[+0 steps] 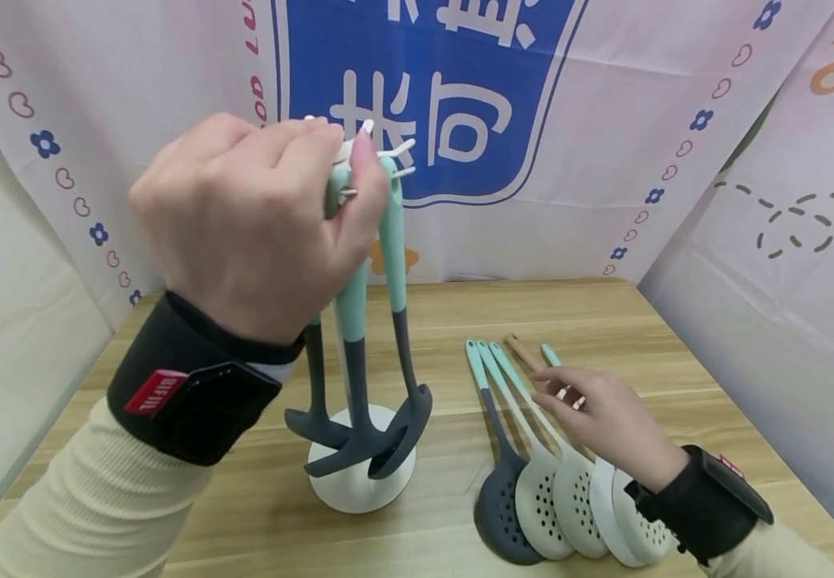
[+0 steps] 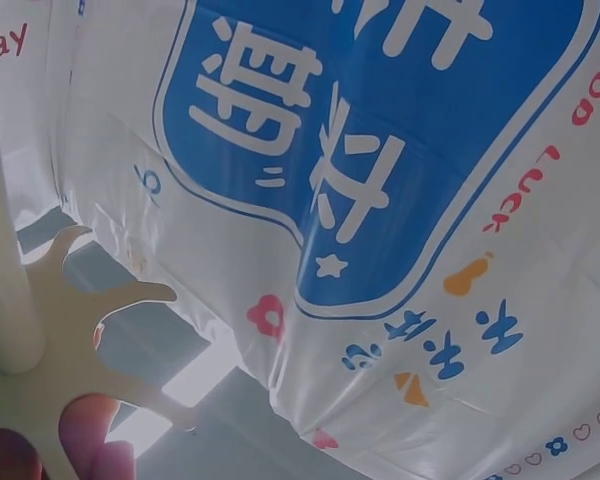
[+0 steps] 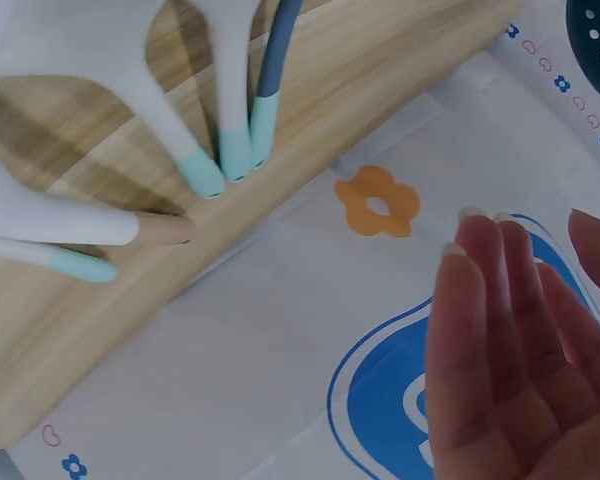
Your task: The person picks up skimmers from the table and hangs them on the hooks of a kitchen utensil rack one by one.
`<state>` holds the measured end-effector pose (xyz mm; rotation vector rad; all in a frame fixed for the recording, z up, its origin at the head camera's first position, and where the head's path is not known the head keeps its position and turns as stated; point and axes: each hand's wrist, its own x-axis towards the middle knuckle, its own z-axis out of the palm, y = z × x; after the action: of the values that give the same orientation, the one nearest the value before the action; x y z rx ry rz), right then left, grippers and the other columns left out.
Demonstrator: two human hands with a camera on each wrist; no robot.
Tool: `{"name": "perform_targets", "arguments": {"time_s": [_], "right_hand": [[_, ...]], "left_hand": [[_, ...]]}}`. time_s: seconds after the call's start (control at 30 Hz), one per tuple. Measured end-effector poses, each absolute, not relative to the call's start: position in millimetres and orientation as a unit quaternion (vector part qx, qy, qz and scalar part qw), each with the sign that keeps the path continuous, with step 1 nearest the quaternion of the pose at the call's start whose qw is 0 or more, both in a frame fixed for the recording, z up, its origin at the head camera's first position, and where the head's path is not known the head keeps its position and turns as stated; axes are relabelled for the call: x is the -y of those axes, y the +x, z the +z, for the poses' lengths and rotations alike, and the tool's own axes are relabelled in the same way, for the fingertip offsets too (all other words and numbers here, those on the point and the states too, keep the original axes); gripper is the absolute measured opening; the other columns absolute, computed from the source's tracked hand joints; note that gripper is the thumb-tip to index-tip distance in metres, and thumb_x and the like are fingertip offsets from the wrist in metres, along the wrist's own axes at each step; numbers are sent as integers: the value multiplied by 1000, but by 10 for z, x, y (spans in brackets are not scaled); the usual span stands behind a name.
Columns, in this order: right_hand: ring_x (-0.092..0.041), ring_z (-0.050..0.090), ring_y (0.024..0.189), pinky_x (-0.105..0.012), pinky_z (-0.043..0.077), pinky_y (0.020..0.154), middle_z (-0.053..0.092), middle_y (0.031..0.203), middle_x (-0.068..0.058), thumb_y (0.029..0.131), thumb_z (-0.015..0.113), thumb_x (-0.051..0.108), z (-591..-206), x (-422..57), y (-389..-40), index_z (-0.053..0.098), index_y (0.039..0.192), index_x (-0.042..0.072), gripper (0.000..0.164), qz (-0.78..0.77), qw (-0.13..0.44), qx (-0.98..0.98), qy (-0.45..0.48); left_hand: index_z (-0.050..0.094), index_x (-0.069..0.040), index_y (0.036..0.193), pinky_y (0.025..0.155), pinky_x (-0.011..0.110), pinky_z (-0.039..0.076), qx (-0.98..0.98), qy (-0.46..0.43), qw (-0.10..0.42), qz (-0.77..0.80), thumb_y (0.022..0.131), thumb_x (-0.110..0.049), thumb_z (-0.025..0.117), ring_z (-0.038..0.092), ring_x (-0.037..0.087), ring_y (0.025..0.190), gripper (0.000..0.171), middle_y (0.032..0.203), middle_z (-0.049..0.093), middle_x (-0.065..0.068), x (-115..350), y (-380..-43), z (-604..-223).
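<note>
My left hand (image 1: 243, 221) grips the top of a white utensil stand (image 1: 362, 491), its fingers curled near the hooks. In the left wrist view, the pronged white hook ring (image 2: 70, 330) shows with fingertips behind it. Three utensils with mint handles and dark grey heads hang there, among them the right-hand one (image 1: 400, 329); their exact kind is unclear. My right hand (image 1: 604, 409) hovers over utensils lying on the table, fingers loosely extended and holding nothing. Below and beside it lie a dark grey slotted skimmer (image 1: 506, 514) and white slotted skimmers (image 1: 543, 498).
The wooden table (image 1: 243, 514) carries everything. A brown-tipped handle (image 1: 523, 352) and another mint-tipped handle (image 1: 550, 356) lie near the right hand. A printed white cloth (image 1: 568, 233) hangs behind the table's back edge.
</note>
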<state>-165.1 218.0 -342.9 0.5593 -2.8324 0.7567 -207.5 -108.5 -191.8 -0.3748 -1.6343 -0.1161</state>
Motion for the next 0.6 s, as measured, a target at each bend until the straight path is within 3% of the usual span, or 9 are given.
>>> {"name": "perform_targets", "arguments": {"time_s": [0.3, 0.6], "right_hand": [[-11, 66, 82, -24, 51, 66, 76, 96, 2, 102, 69, 20, -3457, -2278, -1709, 73, 127, 3, 30, 243, 46, 957, 155], [-13, 66, 83, -32, 53, 73, 76, 102, -4, 102, 68, 23, -3513, -2372, -1751, 72, 128, 6, 31, 218, 30, 967, 129]], "left_hand": [[85, -13, 95, 46, 45, 36, 724, -177, 662, -79, 104, -39, 50, 66, 33, 61, 44, 91, 83, 8, 1109, -2104, -1924], [85, -17, 100, 46, 44, 42, 720, -191, 664, -74, 103, -39, 52, 73, 30, 66, 40, 97, 84, 5, 1144, -2145, -1930]]}}
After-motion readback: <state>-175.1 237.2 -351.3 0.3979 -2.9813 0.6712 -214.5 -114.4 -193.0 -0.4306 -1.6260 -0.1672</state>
